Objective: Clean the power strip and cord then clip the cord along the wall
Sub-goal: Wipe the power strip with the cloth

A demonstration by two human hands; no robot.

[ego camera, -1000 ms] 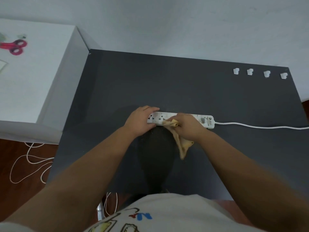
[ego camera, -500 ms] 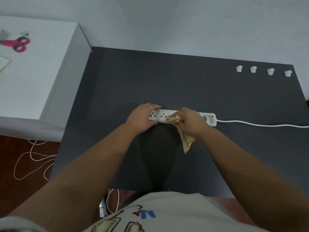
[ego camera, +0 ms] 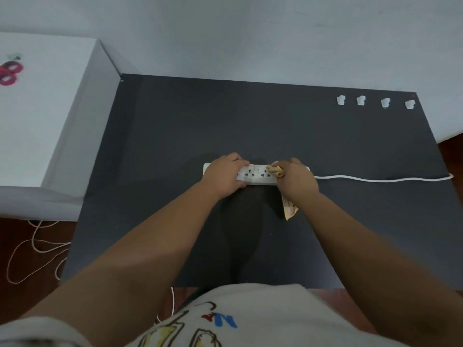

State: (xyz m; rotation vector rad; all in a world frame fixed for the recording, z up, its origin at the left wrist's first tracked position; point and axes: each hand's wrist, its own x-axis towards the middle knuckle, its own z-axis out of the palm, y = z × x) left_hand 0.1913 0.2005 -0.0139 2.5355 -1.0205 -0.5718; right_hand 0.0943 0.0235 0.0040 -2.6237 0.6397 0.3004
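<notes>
- Wiping step: left hand [ego camera: 225, 175] clamps the power strip [ego camera: 255, 174] flat; right hand [ego camera: 298, 180] grips a yellow cloth [ego camera: 289, 210] against its right end.
- Next, probably: wipe along the cord [ego camera: 375, 179] running right.

Head camera looks steeply down, close over the dark table [ego camera: 175, 136].

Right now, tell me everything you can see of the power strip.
The power strip is a long white bar, plastic by its look, lying flat on the dark grey table, lengthwise left to right. A row of sockets shows on its top between the hands. The left hand presses on its left part; the right hand covers its right end, rubbing a yellowish cloth on it. A white cord runs from that end toward the table's right edge.
</notes>
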